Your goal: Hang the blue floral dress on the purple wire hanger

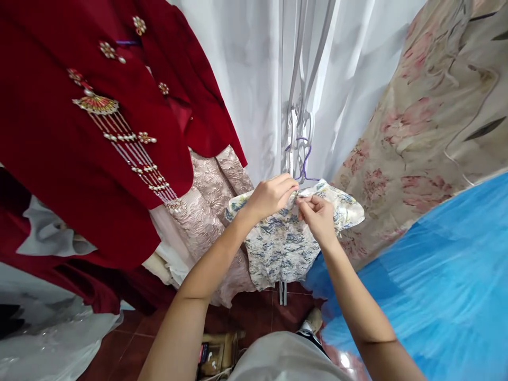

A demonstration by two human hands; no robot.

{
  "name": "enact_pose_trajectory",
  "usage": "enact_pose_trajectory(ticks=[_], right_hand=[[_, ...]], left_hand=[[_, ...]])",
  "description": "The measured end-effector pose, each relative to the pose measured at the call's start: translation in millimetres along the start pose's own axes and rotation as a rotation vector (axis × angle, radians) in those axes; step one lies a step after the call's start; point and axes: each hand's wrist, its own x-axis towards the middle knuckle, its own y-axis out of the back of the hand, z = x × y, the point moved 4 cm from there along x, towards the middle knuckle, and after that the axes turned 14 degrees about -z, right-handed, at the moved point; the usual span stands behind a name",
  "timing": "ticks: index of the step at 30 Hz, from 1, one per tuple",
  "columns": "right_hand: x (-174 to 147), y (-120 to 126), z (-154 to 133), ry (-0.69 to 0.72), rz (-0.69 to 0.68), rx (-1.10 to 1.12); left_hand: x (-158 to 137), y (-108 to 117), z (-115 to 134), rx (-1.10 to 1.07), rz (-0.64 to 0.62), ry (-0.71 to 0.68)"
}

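A short-sleeved dress (278, 248) in white with a blue and yellow pattern hangs in front of me from a purple hanger (305, 161). Both my hands are at its neckline, close together. My left hand (273, 196) is closed, its fingertips pinching the edge of the collar. Just right of it, my right hand (317, 214) pinches the other side of the neck opening between thumb and fingers. The small spot between my fingertips is too fine to make out. White hangers (292, 129) hang beside the purple one.
On the left hang a red velvet jacket (159, 121) with beaded ornaments and a pink brocade garment (210, 185). To the right are a beige floral dress (413, 127) and blue tulle (436, 275). A white curtain (246, 69) is behind. A wooden stool (222, 349) stands on the red tiled floor.
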Motion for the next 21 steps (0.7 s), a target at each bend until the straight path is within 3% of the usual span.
enact_pose_trajectory(ticks=[4, 8, 10, 13, 17, 21], right_hand=[[-6, -13, 35, -0.095, -0.105, -0.022], [-41, -22, 74, -0.264, -0.214, -0.055], [-62, -27, 87, -0.31, -0.244, -0.01], [-89, -40, 100, -0.322, -0.274, 0.091], [-116, -51, 116, -0.346, -0.23, 0.122], [-139, -44, 128, -0.351, -0.222, -0.101]], left_hand=[[-10, 29, -26, 0.054, 0.169, 0.085], [-68, 61, -79, 0.071, 0.337, 0.299], [-109, 61, -107, 0.012, 0.355, 0.427], [-168, 35, -131, -0.132, 0.406, 0.609], [-215, -21, -113, -0.289, 0.434, 0.74], [-217, -58, -51, -0.422, 0.369, 0.668]])
